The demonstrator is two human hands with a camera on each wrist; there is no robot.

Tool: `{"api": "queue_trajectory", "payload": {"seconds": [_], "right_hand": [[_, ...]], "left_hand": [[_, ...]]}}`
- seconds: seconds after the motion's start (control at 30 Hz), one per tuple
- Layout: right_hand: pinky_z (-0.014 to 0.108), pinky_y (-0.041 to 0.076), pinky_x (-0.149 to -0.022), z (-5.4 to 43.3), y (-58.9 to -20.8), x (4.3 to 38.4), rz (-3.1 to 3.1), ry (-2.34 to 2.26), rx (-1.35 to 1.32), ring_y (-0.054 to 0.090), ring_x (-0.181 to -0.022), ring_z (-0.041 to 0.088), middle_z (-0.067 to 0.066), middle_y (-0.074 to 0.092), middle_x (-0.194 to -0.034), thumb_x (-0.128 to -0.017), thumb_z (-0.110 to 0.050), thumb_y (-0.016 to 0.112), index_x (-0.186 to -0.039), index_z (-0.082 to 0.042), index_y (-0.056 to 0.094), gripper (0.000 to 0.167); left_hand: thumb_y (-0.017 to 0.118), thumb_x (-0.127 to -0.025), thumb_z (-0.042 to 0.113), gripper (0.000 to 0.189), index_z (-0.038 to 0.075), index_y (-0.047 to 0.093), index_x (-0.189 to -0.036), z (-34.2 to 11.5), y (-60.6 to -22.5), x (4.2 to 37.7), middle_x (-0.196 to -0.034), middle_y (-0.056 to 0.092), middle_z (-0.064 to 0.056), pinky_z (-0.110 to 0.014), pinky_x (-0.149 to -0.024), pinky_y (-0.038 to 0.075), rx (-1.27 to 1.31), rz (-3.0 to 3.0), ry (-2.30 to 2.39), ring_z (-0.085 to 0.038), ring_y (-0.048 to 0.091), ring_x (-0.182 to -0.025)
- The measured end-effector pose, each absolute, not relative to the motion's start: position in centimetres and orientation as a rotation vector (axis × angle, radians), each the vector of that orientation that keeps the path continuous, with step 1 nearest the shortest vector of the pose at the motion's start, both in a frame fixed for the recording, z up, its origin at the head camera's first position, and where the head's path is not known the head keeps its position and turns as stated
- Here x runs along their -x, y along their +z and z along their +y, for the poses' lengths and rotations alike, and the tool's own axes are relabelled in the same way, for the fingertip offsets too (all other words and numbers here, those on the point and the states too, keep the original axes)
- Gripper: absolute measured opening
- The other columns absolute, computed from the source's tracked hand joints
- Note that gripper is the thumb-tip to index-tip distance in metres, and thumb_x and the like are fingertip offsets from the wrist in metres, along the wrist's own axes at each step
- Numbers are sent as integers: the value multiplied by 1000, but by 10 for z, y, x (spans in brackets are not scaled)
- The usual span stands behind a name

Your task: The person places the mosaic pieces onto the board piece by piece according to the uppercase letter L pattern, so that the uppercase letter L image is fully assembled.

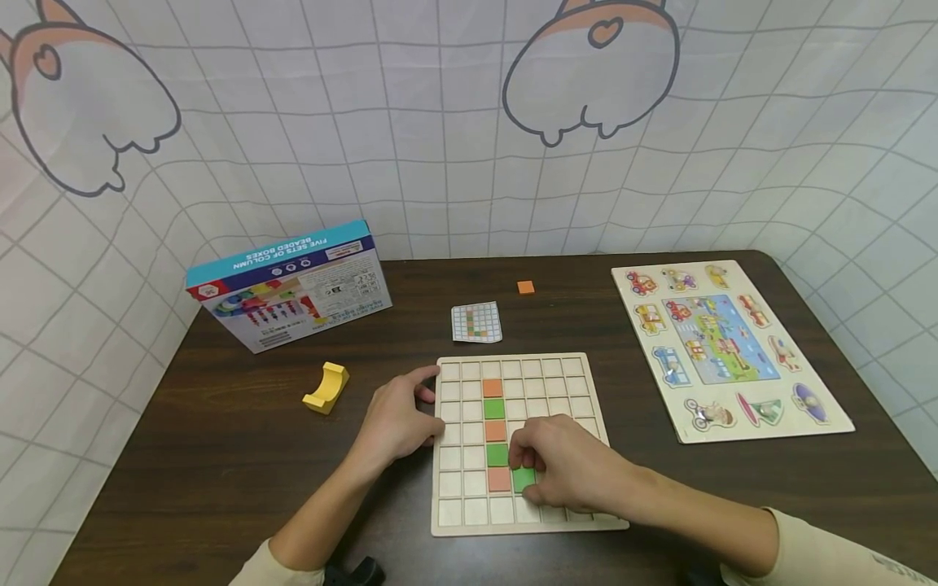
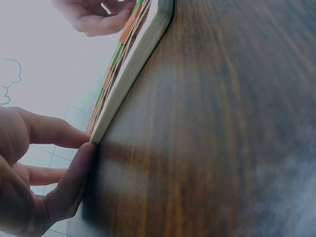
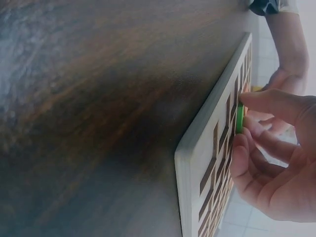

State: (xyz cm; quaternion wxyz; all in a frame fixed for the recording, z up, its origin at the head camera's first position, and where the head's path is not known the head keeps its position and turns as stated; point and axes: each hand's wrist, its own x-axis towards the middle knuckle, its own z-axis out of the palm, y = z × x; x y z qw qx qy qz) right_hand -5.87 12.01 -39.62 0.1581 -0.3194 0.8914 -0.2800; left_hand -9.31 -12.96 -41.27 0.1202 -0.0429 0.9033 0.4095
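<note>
A light wooden grid board point(image 1: 462, 462) lies on the table, with a column of alternating orange tiles point(image 1: 492, 388) and green tiles point(image 1: 494, 408) in it. My right hand point(image 1: 575, 465) pinches another green tile point(image 3: 240, 117) between thumb and fingers, just right of the column's lowest orange tile. Whether this tile sits fully in its cell cannot be told. At the board's upper left edge, my left hand point(image 1: 396, 417) holds the rim with thumb and fingers. Behind the board lies a small pattern card point(image 1: 476, 322) showing a coloured grid.
A loose orange tile point(image 1: 525, 287) lies near the back edge. On the left stand a toy box point(image 1: 308, 285) and a curved yellow block point(image 1: 326, 388). A picture puzzle board point(image 1: 721, 350) takes up the table's right side.
</note>
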Motion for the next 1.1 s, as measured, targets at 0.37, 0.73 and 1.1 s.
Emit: {"api": "queue_trajectory", "payload": {"seconds": [0.37, 0.73, 1.1], "right_hand": [[20, 46, -64, 119, -395, 57, 2568, -813, 921, 49, -68, 1, -9, 59, -74, -69, -7, 89, -85, -17, 70, 27], [22, 46, -67, 115, -397, 57, 2590, -806, 907, 52, -70, 4, -11, 59, -75, -70, -11, 92, -87, -18, 71, 28], [25, 42, -73, 115, -398, 55, 2598, -794, 954, 50, -69, 3, -12, 56, -74, -71, -13, 90, -89, -21, 73, 26]], "left_hand": [[80, -72, -3, 78, 13, 60, -146, -129, -412, 92, -100, 65, -8, -29, -51, 50, 125, 2638, 1199, -15, 62, -52], [79, -72, -3, 78, 14, 60, -146, -129, -412, 93, -100, 65, -7, -29, -51, 51, 124, 2635, 1196, -14, 62, -51], [80, -72, -3, 78, 13, 60, -146, -129, -412, 93, -100, 66, -8, -28, -51, 50, 122, 2638, 1188, -14, 63, -51]]}}
